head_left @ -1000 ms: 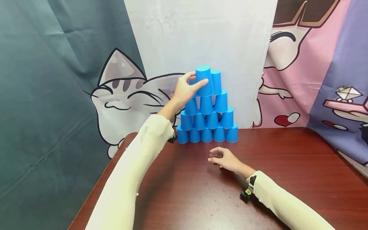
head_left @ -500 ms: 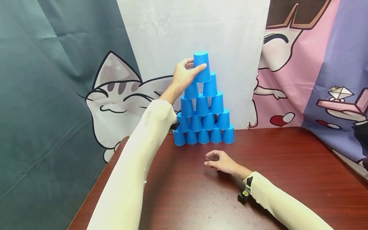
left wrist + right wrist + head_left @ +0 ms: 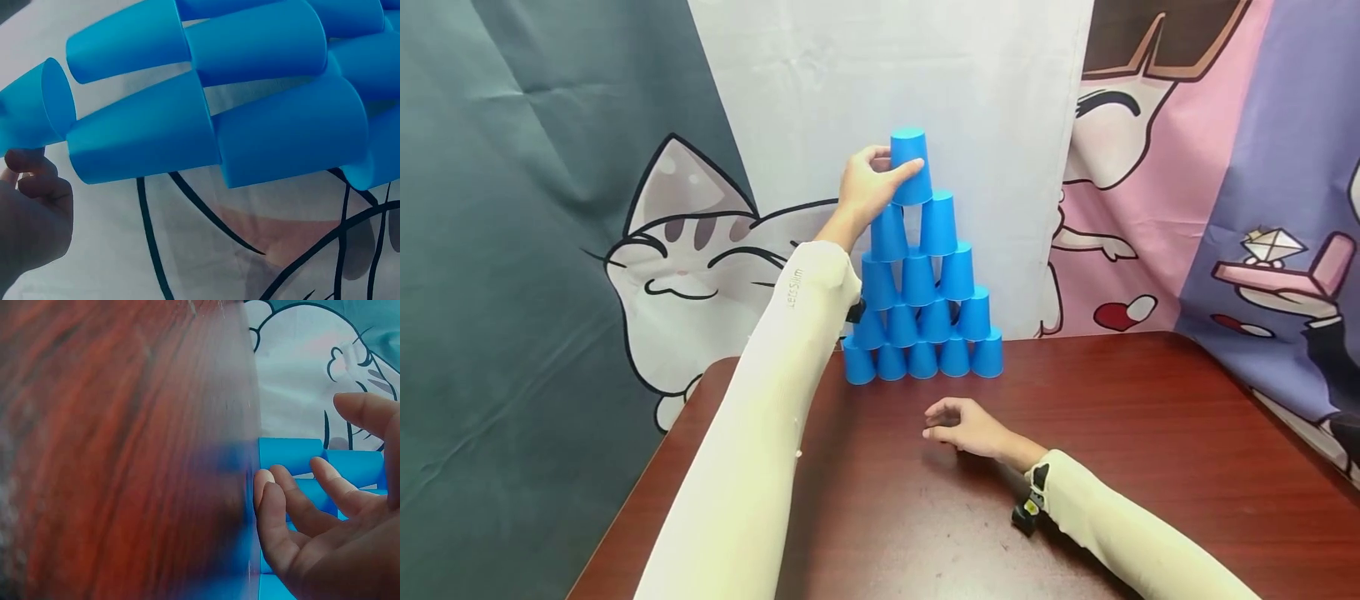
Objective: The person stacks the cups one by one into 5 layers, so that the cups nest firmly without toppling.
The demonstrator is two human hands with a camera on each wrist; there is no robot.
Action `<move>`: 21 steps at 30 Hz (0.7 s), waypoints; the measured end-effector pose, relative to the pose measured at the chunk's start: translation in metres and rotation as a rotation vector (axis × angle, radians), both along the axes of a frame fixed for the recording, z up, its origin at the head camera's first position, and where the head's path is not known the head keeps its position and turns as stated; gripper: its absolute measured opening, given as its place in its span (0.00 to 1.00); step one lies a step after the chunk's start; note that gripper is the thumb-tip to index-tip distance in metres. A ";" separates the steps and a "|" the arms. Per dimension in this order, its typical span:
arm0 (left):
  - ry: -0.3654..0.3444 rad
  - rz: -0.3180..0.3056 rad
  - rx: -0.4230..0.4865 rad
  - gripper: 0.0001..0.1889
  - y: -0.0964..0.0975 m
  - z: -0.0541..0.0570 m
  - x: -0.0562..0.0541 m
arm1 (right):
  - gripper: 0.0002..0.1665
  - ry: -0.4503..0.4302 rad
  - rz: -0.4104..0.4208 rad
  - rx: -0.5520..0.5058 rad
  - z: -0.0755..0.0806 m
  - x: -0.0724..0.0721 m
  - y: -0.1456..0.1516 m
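My left hand [image 3: 867, 185] pinches an upside-down blue plastic cup [image 3: 907, 154] at the peak of a cup pyramid [image 3: 917, 279], thumb on the near side. In the left wrist view the held cup [image 3: 22, 109] shows its open rim, whose lower edge is right at a cup [image 3: 144, 128] of the row below. That row has two cups, spaced a little apart. Wider rows of upside-down cups stand beneath, down to the table. Low over the tabletop before the pyramid, my right hand [image 3: 972, 428] has loosely bent fingers and holds nothing; the right wrist view shows its fingers [image 3: 300, 506] spread.
The pyramid stands near the back edge of a dark red-brown wooden table [image 3: 1112, 433]. Right behind it hangs a cloth backdrop [image 3: 985, 92] with cartoon drawings. A small black camera [image 3: 1025, 515] is strapped at the right wrist; another sits under the left wrist.
The left hand has raised the cup from in front of the upper rows to the pyramid's peak, above the row of two. The right hand has stayed almost still; the view has shifted slightly.
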State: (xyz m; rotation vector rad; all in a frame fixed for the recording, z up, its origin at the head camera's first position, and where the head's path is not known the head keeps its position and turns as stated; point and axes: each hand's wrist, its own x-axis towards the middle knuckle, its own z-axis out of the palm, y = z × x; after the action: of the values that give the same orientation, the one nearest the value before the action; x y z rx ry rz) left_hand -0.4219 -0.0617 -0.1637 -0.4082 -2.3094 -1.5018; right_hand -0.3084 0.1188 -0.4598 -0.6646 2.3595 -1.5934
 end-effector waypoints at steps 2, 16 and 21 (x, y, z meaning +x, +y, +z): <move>-0.011 0.009 -0.002 0.35 -0.002 -0.001 -0.001 | 0.23 -0.007 0.006 0.004 0.000 0.001 -0.001; -0.040 0.054 -0.033 0.35 -0.007 -0.006 -0.008 | 0.20 -0.024 0.042 0.017 0.018 0.014 -0.009; -0.060 0.056 -0.030 0.36 -0.009 -0.006 -0.010 | 0.20 -0.026 0.051 0.014 0.003 0.003 -0.006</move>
State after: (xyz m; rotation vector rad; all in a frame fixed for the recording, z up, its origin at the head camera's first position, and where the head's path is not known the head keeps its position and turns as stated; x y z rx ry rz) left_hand -0.4321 -0.0706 -0.1695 -0.3081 -2.3719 -1.4738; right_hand -0.3054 0.1128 -0.4573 -0.6915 2.3145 -1.5533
